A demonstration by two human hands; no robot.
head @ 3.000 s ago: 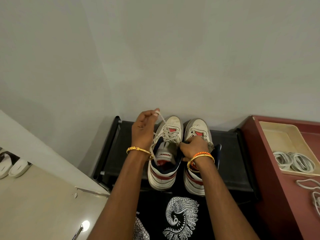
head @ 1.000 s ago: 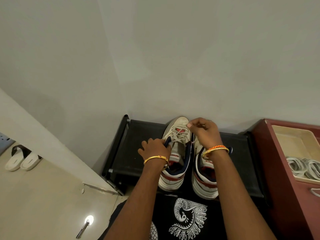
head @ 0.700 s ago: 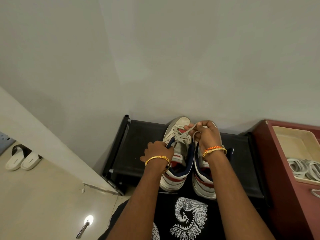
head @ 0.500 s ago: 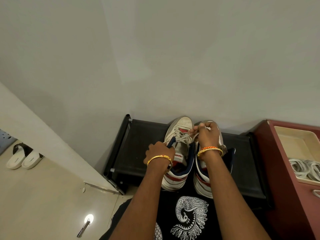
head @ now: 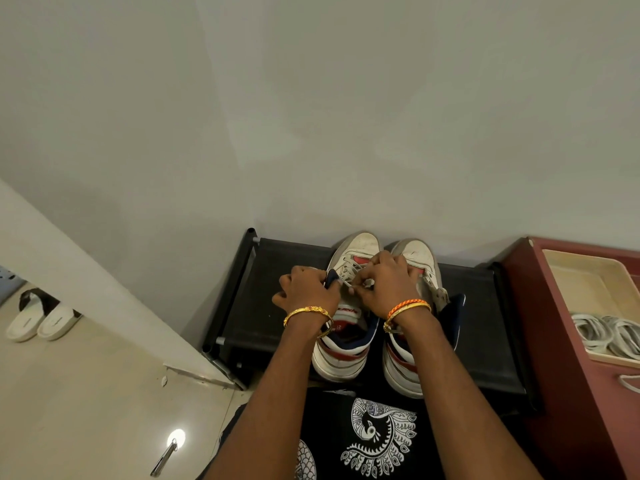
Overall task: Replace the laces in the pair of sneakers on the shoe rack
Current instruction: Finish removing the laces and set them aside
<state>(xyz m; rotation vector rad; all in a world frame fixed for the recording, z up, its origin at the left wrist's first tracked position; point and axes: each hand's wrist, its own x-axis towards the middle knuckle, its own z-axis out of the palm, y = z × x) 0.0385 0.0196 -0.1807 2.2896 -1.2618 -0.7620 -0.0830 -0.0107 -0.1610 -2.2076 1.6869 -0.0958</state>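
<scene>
1. Head view: a pair of white sneakers with navy and red trim is seen standing side by side on a black shoe rack (head: 263, 306) against a pale wall, toes to the wall.
2. Both hands are gathered over the left sneaker (head: 346, 320). The left hand (head: 306, 292) is curled on the navy collar edge, while a lace (head: 349, 271) is pinched by the right hand (head: 388, 282) at the eyelets.
3. Laces are seen crossed over the left sneaker's front, so that shoe is judged only partly unlaced.
4. The right sneaker (head: 415, 258) is largely covered by the right wrist; how much lace it carries cannot be told.
5. Coils of white laces (head: 609, 336) are seen lying in a cream tray (head: 585, 278) on a red cabinet (head: 554, 341) beside the rack, apparently untouched replacements.
6. Most of the task is judged outstanding: old laces to be pulled out, new ones threaded through both shoes.
</scene>
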